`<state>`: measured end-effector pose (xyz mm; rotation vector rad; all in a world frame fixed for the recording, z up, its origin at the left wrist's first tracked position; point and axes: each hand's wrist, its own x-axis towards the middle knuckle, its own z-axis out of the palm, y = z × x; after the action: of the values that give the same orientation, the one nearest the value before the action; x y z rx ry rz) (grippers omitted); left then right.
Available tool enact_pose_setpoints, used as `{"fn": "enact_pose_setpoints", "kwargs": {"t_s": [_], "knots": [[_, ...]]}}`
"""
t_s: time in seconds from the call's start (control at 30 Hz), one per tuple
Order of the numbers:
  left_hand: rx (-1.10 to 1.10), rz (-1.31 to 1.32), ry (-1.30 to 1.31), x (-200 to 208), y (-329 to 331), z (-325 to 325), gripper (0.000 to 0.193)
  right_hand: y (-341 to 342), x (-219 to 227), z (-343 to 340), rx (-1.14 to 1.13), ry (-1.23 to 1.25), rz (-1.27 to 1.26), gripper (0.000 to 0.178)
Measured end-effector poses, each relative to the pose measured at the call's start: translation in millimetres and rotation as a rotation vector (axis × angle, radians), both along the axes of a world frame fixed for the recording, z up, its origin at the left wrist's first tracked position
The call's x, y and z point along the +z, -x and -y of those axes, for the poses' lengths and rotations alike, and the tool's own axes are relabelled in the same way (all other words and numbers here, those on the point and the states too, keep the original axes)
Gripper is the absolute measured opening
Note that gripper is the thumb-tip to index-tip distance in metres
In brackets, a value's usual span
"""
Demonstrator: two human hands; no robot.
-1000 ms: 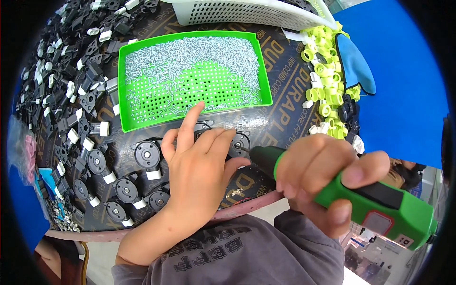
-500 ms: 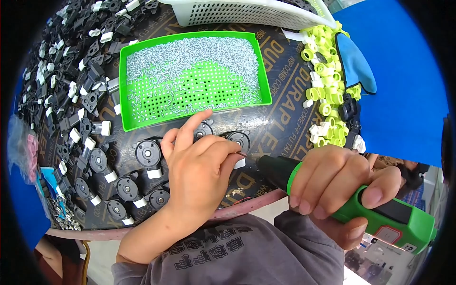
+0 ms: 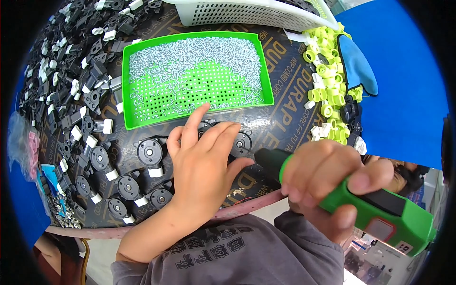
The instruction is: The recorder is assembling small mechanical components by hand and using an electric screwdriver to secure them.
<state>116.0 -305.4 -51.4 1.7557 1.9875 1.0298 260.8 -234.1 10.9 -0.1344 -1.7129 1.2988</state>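
In my right hand point(image 3: 327, 175) is a green and black cordless screwdriver point(image 3: 380, 216), fingers wrapped round it. Its thin bit points left and its tip is at a black round plastic part point(image 3: 241, 144). Around that part my left hand point(image 3: 202, 156) lies with fingers spread, thumb below and index finger above; whether they touch it I cannot tell. The middle fingers partly cover another round part point(image 3: 204, 127). Just beyond the fingertips stands a green perforated tray point(image 3: 199, 118) with many small silver screws point(image 3: 190, 50). A screw at the bit tip is too small to make out.
More round black parts with white ends point(image 3: 150, 152) lie left of my left hand. A heap of black and white pieces point(image 3: 92, 71) fills the far left. Yellow-green rings point(image 3: 327, 97), a blue glove point(image 3: 356, 64) and a white basket point(image 3: 256, 14) lie right and behind.
My left thumb and index finger have parted from their pinch near the bit. The screwdriver has shifted slightly left, its tip now over the round part.
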Motion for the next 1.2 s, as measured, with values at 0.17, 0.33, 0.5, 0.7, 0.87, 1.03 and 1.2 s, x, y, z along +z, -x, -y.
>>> {"fn": "enact_pose_setpoints", "kwargs": {"t_s": [0.17, 0.33, 0.5, 0.7, 0.87, 1.03, 1.2], "knots": [[-0.048, -0.088, 0.003, -13.0, 0.6, 0.9, 0.047, 9.1, -15.8, -11.4, 0.028, -0.051, 0.101, 0.032], [-0.075, -0.153, 0.009, -6.3, -0.8, -5.9, 0.047, 8.3, -2.3, -30.3, 0.225, -0.165, 0.230, 0.030], [-0.048, -0.167, 0.012, -12.2, 2.0, -3.8, 0.044, 32.3, -9.6, 0.5, -0.108, 0.336, -0.013, 0.010], [-0.042, -0.175, 0.003, -11.6, 0.2, -1.3, 0.041, 23.8, -15.3, -11.0, -0.131, 0.055, 0.142, 0.031], [-0.062, -0.156, 0.055, -5.5, 1.3, 2.0, 0.042, 25.4, -5.1, -36.9, -0.164, -0.032, -0.064, 0.028], [-0.042, -0.180, 0.070, -9.3, 4.0, 4.2, 0.052, 46.8, -43.8, -64.9, -0.272, -0.057, -0.021, 0.026], [-0.049, -0.164, 0.082, -6.5, 6.9, 5.6, 0.050, 48.4, -45.5, -66.4, -0.252, -0.060, -0.013, 0.025]]}}
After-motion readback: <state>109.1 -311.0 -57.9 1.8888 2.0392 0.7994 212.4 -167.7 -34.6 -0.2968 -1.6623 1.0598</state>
